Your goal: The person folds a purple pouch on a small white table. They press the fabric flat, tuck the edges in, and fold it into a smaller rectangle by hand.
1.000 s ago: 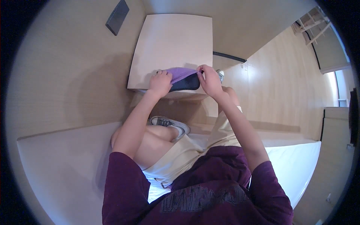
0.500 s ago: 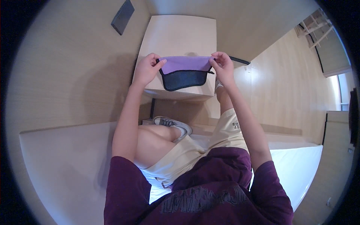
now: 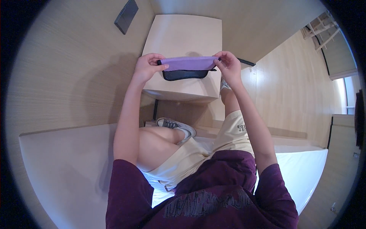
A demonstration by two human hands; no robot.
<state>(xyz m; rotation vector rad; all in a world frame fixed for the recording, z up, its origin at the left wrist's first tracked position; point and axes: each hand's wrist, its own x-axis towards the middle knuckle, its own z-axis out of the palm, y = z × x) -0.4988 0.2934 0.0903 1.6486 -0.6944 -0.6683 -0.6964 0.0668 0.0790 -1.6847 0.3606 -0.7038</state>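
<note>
Between my hands a purple and black fabric pouch (image 3: 189, 63) is stretched over the front part of a pale box-shaped stand (image 3: 187, 34). Its upper band is purple, and a dark panel with black edging hangs below. A small black tab, perhaps a zip pull, shows at its right side. My left hand (image 3: 148, 67) pinches the left end, thumb in front. The right end is pinched by my right hand (image 3: 228, 66), its thumb and fingers closed on the upper corner. What the pouch holds, if anything, is hidden.
A dark rectangular plate (image 3: 126, 16) is on the wooden wall at the left. White bedding (image 3: 295, 171) lies beneath me. My shoe (image 3: 177, 126) is below the stand's front. Wooden floor (image 3: 282, 91) stretches to the right, with a pale rack (image 3: 322, 30) at the far right.
The pouch has tilted or folded so that its dark lower panel looks much shorter. Both hands keep their hold at the two ends and have barely shifted.
</note>
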